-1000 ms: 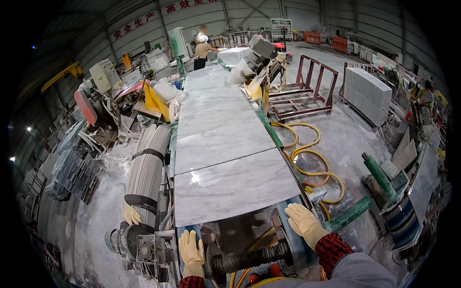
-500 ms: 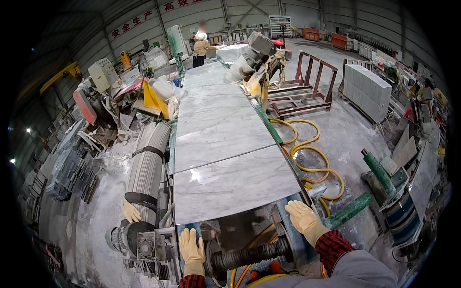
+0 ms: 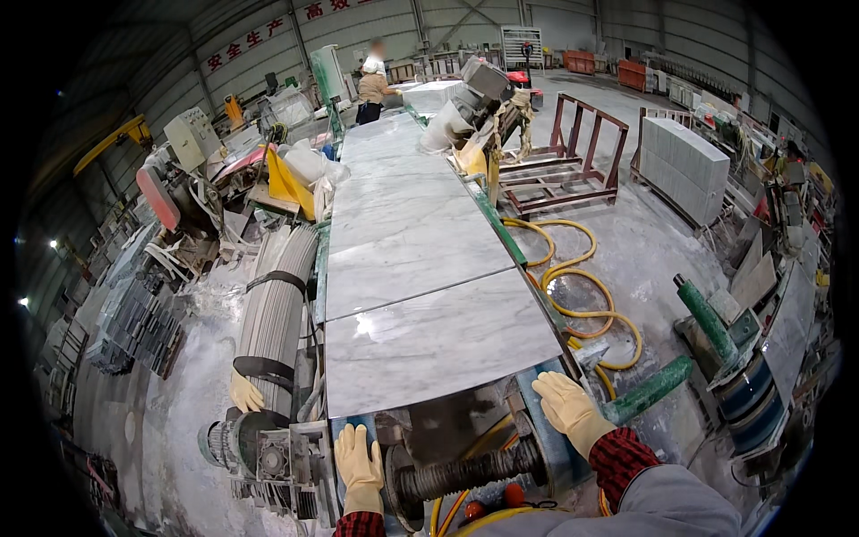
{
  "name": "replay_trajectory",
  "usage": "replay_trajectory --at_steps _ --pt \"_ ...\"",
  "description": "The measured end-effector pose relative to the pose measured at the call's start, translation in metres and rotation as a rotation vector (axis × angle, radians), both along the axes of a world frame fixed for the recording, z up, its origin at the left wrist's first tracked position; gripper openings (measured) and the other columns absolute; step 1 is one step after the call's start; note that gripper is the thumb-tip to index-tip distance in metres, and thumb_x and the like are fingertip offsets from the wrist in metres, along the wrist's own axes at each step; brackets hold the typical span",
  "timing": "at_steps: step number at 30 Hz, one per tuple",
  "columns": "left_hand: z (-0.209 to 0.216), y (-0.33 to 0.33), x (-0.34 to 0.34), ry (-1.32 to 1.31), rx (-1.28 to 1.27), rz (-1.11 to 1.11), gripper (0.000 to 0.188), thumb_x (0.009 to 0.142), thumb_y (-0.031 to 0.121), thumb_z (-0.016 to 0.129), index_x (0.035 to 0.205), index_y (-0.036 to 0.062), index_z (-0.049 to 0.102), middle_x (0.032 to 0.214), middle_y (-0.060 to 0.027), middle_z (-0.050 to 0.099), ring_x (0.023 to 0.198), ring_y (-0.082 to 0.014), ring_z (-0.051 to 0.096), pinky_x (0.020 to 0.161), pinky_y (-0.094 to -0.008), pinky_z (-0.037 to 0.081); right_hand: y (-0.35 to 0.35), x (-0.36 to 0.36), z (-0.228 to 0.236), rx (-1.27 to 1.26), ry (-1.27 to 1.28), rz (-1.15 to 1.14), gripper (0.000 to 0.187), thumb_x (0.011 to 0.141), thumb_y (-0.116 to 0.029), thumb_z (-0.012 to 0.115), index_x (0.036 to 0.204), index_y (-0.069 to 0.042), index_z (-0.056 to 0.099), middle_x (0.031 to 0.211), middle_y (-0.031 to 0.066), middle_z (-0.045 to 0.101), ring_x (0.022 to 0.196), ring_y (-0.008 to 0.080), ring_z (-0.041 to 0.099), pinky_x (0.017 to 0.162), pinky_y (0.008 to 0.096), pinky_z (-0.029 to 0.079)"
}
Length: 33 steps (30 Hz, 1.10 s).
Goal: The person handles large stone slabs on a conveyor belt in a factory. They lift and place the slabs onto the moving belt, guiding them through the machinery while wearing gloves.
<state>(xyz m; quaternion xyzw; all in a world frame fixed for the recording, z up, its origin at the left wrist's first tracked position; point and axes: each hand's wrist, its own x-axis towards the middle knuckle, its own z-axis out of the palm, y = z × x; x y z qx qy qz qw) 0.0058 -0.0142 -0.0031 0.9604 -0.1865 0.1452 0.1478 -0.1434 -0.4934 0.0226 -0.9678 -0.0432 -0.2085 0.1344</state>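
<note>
Both my hands wear cream rubber gloves and rest on the near end of a conveyor frame. My left hand (image 3: pixel 360 465) lies flat with fingers stretched out on the blue left rail (image 3: pixel 358 421), just below the slab's corner. On the blue right rail (image 3: pixel 546 394), my right hand (image 3: pixel 571 410) lies with fingers extended, holding nothing. Between and beyond them a polished white-grey marble slab (image 3: pixel 438 340) covers the conveyor. A second marble slab (image 3: pixel 407 233) sits behind it, with a thin seam between the two. A dark ribbed roller (image 3: pixel 470 474) spans the frame between my hands.
A motor (image 3: pixel 228 446) and bundled pale strips (image 3: pixel 268 322) stand on the left, a loose glove (image 3: pixel 244 392) beside them. To the right are a yellow hose (image 3: pixel 595 304), a green bar (image 3: pixel 649 391) and a rusty rack (image 3: pixel 573 161). A co-worker (image 3: pixel 371 89) stands at the far end.
My hands and the slabs stay nearly in place. At the far end, the co-worker leans slightly.
</note>
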Motion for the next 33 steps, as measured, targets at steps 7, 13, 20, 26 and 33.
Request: replay_trajectory --at_steps 7,13,20,26,33 --pt "0.003 -0.001 -0.004 0.007 0.001 -0.002 0.05 0.101 0.022 0.072 0.146 0.0065 0.058 0.157 -0.0289 0.055 0.145 -0.049 0.05 0.126 -0.057 0.035 -0.002 -0.003 -0.006 -0.008 -0.008 -0.007 0.039 0.1 -0.015 0.067 0.138 -0.006 0.066 0.145 0.0171 0.067 0.138 0.0376 0.06 0.124 0.0489 0.043" --pt "0.007 -0.001 -0.006 0.017 -0.007 -0.005 0.049 0.101 0.022 0.072 0.146 0.0065 0.059 0.157 -0.0288 0.055 0.145 -0.0487 0.05 0.126 -0.0566 0.035 0.003 -0.005 0.012 -0.002 0.009 0.009 0.04 0.098 -0.013 0.068 0.137 -0.005 0.065 0.143 0.0166 0.066 0.136 0.0373 0.06 0.122 0.0484 0.044" --pt "0.007 0.001 -0.009 0.0 -0.004 -0.009 0.05 0.1 0.022 0.073 0.145 0.0055 0.06 0.156 -0.0285 0.056 0.144 -0.0483 0.051 0.125 -0.056 0.036 0.004 -0.008 0.013 0.047 0.072 0.023 0.043 0.101 -0.016 0.067 0.142 -0.004 0.064 0.145 0.0223 0.066 0.138 0.0432 0.061 0.122 0.0526 0.045" --pt "0.007 0.002 -0.011 -0.005 -0.006 -0.012 0.051 0.099 0.023 0.074 0.144 0.0047 0.06 0.155 -0.0277 0.057 0.143 -0.0481 0.051 0.124 -0.0561 0.036 0.004 -0.01 0.001 -0.009 -0.026 0.013 0.042 0.095 -0.011 0.07 0.136 -0.005 0.066 0.142 0.018 0.067 0.136 0.0375 0.061 0.123 0.049 0.044" --pt "0.008 0.0 -0.012 0.011 -0.02 -0.022 0.051 0.099 0.022 0.074 0.145 0.0054 0.06 0.154 -0.0277 0.057 0.143 -0.0485 0.052 0.125 -0.0574 0.036 0.003 -0.013 0.0 -0.035 -0.029 0.002 0.041 0.095 -0.012 0.071 0.135 -0.005 0.066 0.14 0.0182 0.068 0.135 0.0384 0.061 0.123 0.0489 0.044"
